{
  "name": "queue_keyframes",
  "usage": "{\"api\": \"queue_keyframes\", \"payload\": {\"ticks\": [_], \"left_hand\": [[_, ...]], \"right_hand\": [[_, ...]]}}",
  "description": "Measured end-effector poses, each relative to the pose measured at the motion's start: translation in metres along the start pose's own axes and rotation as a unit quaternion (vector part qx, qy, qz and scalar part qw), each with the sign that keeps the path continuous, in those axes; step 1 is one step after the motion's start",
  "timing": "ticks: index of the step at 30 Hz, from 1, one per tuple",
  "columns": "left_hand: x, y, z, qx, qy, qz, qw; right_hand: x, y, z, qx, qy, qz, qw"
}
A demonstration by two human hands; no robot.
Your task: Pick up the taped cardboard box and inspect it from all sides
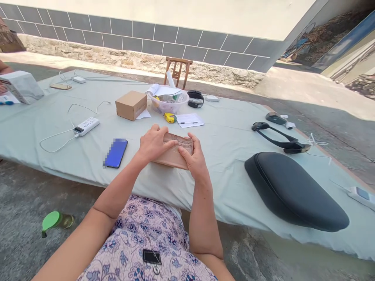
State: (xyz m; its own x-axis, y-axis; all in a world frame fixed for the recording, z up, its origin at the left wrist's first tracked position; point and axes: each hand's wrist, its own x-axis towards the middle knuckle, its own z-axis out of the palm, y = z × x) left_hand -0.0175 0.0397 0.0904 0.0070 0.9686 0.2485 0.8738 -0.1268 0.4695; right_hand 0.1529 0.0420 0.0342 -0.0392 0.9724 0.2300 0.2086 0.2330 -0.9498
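Note:
At the table's near edge, a small brown cardboard box (171, 159) is held between my two hands. Thin dark lines, perhaps strands or markings, show on its upper side; I cannot make out which. My left hand (156, 143) grips the left end, fingers over the far edge and thumb across the top. Around the right end are the fingers of my right hand (193, 156), its thumb lying on top. A phone with a blue screen (116, 153) lies left of my left hand. Beyond the box are a yellow tape measure (170, 118) and white paper with a pen (190, 120).
A closed cardboard box (131, 105) stands by a plastic basket (168, 102) of papers and items. A power bank (87, 126) with cable lies left. Rightward are a black padded cushion (295, 191) and a black headset (281, 137). Another person's hand (2, 88) is far left.

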Motion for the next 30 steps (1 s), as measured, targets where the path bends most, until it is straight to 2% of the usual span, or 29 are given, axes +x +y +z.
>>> {"api": "queue_keyframes", "payload": {"ticks": [4, 9, 16, 30], "left_hand": [[-0.005, 0.003, 0.003, 0.044, 0.029, -0.023, 0.998], [-0.005, 0.007, 0.003, 0.062, 0.027, -0.025, 0.997], [-0.012, 0.007, 0.002, 0.047, 0.018, -0.034, 0.998], [-0.015, 0.005, 0.006, 0.046, 0.024, -0.029, 0.998]], "right_hand": [[-0.011, 0.001, 0.002, -0.009, 0.004, -0.022, 1.000], [-0.009, -0.007, 0.002, -0.028, 0.016, 0.007, 0.999], [-0.005, -0.016, 0.012, -0.101, 0.086, 0.006, 0.991], [-0.005, -0.019, 0.013, -0.134, 0.093, -0.001, 0.987]]}}
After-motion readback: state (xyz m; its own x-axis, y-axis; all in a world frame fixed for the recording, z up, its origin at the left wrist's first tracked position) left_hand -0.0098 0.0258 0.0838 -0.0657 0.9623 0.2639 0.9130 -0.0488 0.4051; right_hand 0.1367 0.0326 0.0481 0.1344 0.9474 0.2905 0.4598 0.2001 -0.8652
